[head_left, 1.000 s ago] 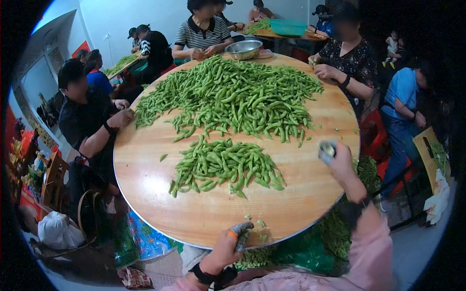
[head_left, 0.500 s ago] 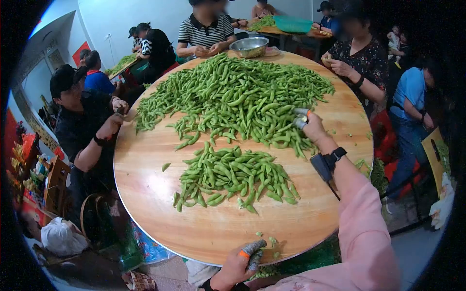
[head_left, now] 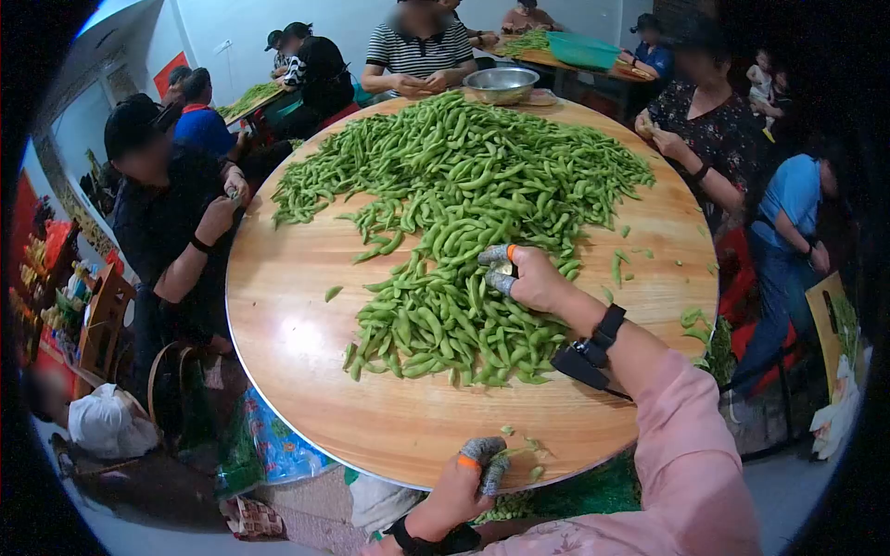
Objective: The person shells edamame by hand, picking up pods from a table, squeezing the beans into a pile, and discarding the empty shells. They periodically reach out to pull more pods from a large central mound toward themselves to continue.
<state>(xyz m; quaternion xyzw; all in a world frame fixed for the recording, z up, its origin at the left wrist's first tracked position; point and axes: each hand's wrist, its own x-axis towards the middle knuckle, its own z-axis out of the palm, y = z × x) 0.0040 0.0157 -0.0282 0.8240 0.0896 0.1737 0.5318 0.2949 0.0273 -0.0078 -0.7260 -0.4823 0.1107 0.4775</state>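
My right hand point(head_left: 533, 278) rests on green soybean pods point(head_left: 436, 320), where the small heap meets the large heap point(head_left: 473, 171). Grey wrapping with an orange band covers its fingertips, which are curved and apart; something small and pale shows between them. My left hand point(head_left: 464, 484) is at the table's near edge, thumb and forefinger in grey wrapping and curled close together. What it holds, if anything, is hidden. Beside its fingertips lie small green scraps point(head_left: 530, 448).
The round wooden table point(head_left: 297, 408) carries the heaps, with a metal bowl point(head_left: 501, 85) at its far side. Stray pods point(head_left: 619, 264) lie to the right. People sit around it, one in a striped shirt point(head_left: 422, 51). A green basket point(head_left: 582, 51) stands on another table behind.
My right hand has moved left and nearer from the large heap's right side, and pods now join the two heaps. My left hand stays near the edge. The view has shifted slightly.
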